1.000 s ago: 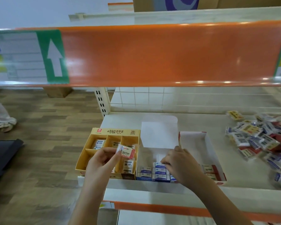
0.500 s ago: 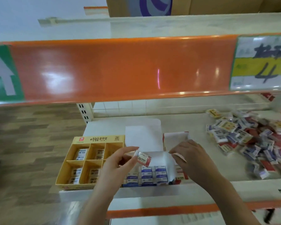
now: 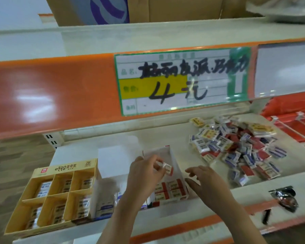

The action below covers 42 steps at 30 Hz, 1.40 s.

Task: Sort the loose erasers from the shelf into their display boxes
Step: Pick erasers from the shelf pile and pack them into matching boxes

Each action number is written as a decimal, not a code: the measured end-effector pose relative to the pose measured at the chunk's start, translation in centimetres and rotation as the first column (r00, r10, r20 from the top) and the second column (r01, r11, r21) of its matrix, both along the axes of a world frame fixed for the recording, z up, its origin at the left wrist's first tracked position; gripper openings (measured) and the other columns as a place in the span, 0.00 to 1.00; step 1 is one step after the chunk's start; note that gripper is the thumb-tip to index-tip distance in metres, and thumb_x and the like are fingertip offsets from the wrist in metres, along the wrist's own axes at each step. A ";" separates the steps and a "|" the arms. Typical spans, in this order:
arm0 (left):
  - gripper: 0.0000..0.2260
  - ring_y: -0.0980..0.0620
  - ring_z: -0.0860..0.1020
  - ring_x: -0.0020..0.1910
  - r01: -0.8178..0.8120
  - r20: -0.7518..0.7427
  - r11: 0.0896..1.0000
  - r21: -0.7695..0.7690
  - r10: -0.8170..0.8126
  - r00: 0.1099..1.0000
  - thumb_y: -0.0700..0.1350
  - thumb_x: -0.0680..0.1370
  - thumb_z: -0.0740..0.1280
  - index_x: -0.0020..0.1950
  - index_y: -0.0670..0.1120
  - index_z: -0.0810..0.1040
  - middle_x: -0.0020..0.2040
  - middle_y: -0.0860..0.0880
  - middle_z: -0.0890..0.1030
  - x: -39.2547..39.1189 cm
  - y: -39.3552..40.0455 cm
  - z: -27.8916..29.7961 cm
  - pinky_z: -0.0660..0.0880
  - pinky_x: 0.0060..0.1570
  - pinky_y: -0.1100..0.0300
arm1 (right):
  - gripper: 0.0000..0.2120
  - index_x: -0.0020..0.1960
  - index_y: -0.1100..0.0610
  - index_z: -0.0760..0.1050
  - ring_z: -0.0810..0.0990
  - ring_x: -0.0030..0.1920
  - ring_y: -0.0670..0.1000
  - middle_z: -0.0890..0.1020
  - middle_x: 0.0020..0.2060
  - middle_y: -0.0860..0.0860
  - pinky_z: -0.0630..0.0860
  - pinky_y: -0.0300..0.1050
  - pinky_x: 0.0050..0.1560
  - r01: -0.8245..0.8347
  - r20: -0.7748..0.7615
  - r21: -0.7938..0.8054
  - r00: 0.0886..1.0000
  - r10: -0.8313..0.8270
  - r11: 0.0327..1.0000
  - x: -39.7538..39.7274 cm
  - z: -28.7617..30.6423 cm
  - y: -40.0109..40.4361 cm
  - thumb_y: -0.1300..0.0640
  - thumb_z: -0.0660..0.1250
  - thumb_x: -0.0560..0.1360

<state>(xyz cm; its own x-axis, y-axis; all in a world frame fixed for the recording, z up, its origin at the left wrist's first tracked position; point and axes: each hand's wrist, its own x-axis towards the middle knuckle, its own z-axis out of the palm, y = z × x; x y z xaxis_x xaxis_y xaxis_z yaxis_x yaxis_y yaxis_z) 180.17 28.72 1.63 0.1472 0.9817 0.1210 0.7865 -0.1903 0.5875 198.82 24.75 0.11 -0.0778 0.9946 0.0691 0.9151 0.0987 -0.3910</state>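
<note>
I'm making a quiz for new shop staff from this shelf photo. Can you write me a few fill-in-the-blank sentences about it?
1. The left hand pinches a wrapped eraser above the ____-and-white box.
2. The yellow box has ____ compartments.
3. The eraser pile lies to the ____ of the boxes.
4. The number on the price tag is ____.

Missing words: red; six; right; 4

yellow display box (image 3: 65,169), orange shelf strip (image 3: 60,95)
</note>
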 end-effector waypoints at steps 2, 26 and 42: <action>0.08 0.56 0.73 0.51 0.036 -0.157 0.994 0.098 -0.020 0.987 0.53 0.76 0.66 0.54 0.55 0.77 0.46 0.58 0.81 1.0 0.6 -0.5 0.64 0.49 0.64 | 0.16 0.65 0.48 0.71 0.72 0.57 0.45 0.77 0.56 0.43 0.66 0.35 0.53 -0.017 0.015 -0.002 1.000 0.017 1.000 0.1 -0.2 -0.3 0.46 0.59 0.79; 0.05 0.58 0.77 0.47 0.177 -0.313 0.978 -0.106 -0.202 0.928 0.52 0.77 0.66 0.50 0.55 0.78 0.46 0.57 0.81 1.8 2.4 -1.6 0.58 0.54 0.60 | 0.16 0.62 0.48 0.73 0.72 0.56 0.45 0.78 0.55 0.43 0.68 0.37 0.54 -0.029 -0.014 -0.003 0.999 0.029 1.000 -0.4 -0.8 -0.7 0.45 0.54 0.80; 0.09 0.58 0.77 0.49 0.202 -0.334 0.978 -0.055 -0.209 0.919 0.55 0.78 0.63 0.54 0.55 0.79 0.48 0.57 0.82 2.9 1.9 -2.3 0.64 0.55 0.62 | 0.16 0.62 0.50 0.73 0.72 0.57 0.48 0.78 0.55 0.46 0.68 0.40 0.54 -0.011 0.018 -0.056 1.000 0.012 0.998 -0.8 -0.9 -0.9 0.47 0.53 0.81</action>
